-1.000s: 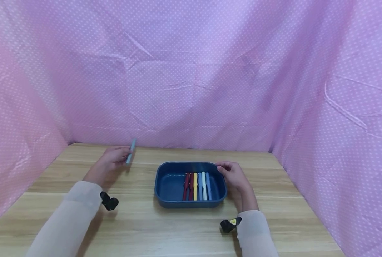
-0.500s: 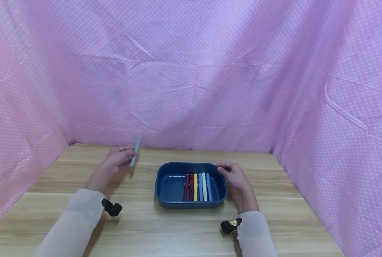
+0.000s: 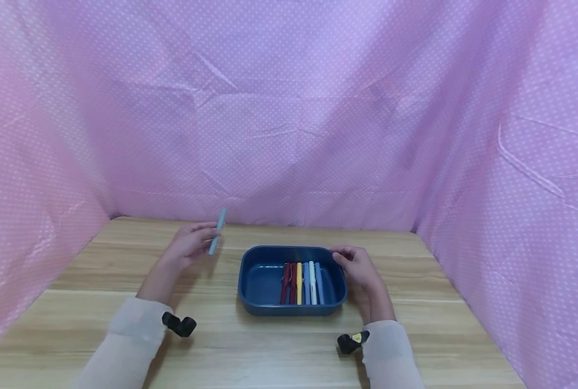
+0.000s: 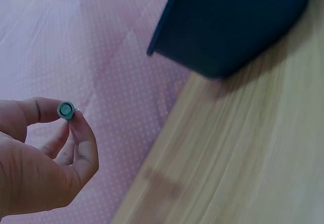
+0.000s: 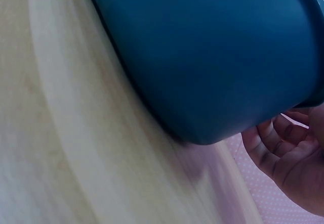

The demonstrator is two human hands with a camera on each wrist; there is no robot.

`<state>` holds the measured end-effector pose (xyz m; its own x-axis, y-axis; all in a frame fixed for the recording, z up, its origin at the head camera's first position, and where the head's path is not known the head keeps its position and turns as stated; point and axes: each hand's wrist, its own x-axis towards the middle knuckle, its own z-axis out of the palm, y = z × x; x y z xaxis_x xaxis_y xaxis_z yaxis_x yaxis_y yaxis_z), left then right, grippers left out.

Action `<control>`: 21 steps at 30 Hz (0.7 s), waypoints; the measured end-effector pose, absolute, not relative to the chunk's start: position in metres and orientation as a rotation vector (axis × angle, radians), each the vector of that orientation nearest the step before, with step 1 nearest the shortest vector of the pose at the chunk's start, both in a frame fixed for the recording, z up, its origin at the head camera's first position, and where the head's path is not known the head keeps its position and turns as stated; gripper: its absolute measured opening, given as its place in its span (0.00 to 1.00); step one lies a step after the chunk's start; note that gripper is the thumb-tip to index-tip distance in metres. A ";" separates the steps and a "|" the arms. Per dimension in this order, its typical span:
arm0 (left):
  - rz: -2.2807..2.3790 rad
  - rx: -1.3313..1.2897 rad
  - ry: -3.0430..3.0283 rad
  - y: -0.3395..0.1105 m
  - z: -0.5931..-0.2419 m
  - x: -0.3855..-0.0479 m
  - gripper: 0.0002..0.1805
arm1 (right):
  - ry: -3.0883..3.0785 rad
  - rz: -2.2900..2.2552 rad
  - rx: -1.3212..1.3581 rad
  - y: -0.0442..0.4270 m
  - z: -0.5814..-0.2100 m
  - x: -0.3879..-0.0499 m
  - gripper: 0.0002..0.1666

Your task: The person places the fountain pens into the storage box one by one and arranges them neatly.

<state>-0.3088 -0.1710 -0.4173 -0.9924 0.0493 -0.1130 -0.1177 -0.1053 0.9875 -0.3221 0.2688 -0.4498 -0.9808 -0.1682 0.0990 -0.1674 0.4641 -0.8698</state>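
My left hand pinches a pale teal pen above the table, left of a dark blue box. The left wrist view shows the round end of this pen between thumb and fingers. Two dark red pens, a yellow pen, two blue pens and a pale mint pen lie side by side in the box's right half. At the box's far right corner, my right hand holds the rim; its fingers curl against the outside wall.
The box stands on a light wooden table. Pink dotted cloth hangs behind the table and along both sides. A black wrist camera sits at the left sleeve, another camera at the right one.
My left hand has moved right toward the box, carrying the teal pen, which now leans a little more. The right hand stays on the box rim. The head view has shifted slightly.
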 end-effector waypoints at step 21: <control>2.172 0.157 2.044 -0.130 -0.392 -0.284 0.28 | 2.669 -1.615 -0.307 0.269 -0.452 -0.322 0.16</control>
<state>-0.2843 -0.1296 -0.3924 -0.9825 0.1839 -0.0293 -0.0404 -0.0568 0.9976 -0.3217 0.2693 -0.4522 -0.9808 -0.1705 0.0946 -0.1629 0.4501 -0.8780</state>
